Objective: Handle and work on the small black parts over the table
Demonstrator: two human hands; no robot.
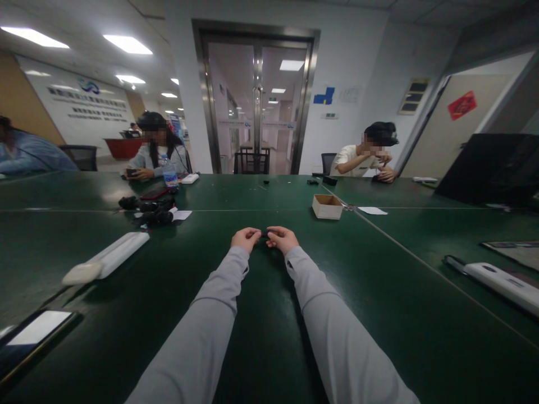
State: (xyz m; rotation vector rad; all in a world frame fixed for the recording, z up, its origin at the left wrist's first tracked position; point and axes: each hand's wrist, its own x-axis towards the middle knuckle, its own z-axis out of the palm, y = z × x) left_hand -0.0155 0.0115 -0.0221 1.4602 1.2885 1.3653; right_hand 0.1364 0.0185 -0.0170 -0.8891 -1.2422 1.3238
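Small black piece (264, 233): pinched between left hand (246, 239) and right hand (284, 239), 12 o'clock. Two-handed handling in progress; calls for steady fingertips next.

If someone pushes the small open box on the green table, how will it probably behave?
The small open box would probably slide rather than roll, because its sides are flat and the green table looks smooth. Its straight, thin walls suggest it is light and fairly stiff. It is low and wide, so tipping seems unlikely.
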